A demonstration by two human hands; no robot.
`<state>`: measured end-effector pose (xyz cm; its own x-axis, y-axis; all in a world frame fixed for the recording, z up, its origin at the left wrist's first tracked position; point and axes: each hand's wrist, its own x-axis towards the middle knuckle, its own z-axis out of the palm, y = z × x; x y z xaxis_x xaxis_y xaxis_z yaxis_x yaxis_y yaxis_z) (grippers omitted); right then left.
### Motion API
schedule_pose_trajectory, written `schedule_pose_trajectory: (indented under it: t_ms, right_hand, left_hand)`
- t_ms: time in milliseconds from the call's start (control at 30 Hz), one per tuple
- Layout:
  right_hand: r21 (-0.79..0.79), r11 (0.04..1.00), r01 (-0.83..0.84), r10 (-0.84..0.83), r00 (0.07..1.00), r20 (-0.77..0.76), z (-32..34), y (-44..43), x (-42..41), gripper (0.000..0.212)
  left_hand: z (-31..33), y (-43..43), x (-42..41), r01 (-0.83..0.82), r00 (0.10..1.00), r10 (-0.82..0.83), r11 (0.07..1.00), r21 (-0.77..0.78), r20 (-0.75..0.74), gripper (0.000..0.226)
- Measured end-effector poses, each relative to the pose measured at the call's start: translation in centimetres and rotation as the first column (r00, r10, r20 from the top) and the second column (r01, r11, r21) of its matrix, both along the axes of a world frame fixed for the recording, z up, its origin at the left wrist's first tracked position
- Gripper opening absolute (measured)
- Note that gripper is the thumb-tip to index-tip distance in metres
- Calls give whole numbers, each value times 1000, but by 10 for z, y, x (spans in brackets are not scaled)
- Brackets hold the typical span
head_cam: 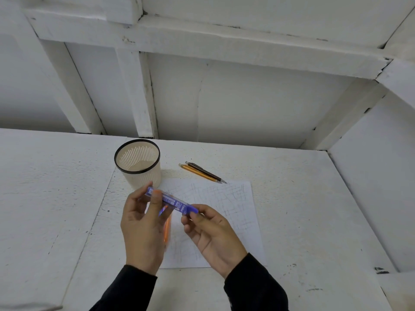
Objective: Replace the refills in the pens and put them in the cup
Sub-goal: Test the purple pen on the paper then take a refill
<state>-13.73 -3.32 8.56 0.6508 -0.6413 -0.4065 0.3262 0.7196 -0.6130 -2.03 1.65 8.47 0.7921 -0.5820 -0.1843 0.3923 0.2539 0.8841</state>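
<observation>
A blue refill case (pixel 173 201) marked 2B is held level above the table between both hands. My left hand (pixel 142 225) pinches its left end, and my right hand (pixel 208 230) pinches its right end. An orange pen (pixel 166 231) shows behind my left hand, partly hidden; I cannot tell whether that hand holds it. A beige slotted cup (pixel 139 163) with a black rim stands empty just beyond my left hand. Two pens, one orange (pixel 197 172) and one dark (pixel 205 172), lie side by side to the right of the cup.
A white sheet of paper (pixel 226 207) covered in pencil scribbles lies under my hands on the white table (pixel 56 198). White wooden framing rises behind the table, and a white side wall (pixel 370 198) closes it on the right.
</observation>
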Motion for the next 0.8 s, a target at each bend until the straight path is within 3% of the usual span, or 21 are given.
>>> schedule_pose_trajectory:
  t_ms: [67, 167, 400, 533, 633, 700, 800]
  right_hand:
    - [106, 994, -36, 31, 998, 49, 1, 0, 0, 23]
    - [184, 981, -55, 40, 996, 84, 3, -2, -1, 27]
    - [191, 981, -35, 24, 998, 60, -1, -4, -3, 27]
    - [-94, 996, -3, -12, 987, -160, 1, -2, -2, 15]
    - [-398, 916, -56, -120, 908, -403, 5, -1, -1, 10]
    - [-500, 860, -100, -172, 866, -469, 6, -1, 1, 10]
    - [-562, 815, -142, -203, 839, -506, 7, -1, 2, 12]
  left_hand:
    - [6, -1, 1, -16, 990, 11, 999, 36, 140, 23]
    - [10, -2, 0, -16, 974, 9, 1000, 27, 226, 19]
    - [5, -4, -2, -24, 989, 20, 999, 27, 146, 21]
    - [-3, -1, -3, 0, 995, -3, 1000, -28, -99, 32]
    - [-13, 0, -4, -6, 937, -21, 997, -75, -349, 30]
    - [-20, -1, -3, -2, 880, -43, 996, -93, -474, 31]
    - [-25, -1, -2, 5, 836, -61, 995, -104, -545, 40]
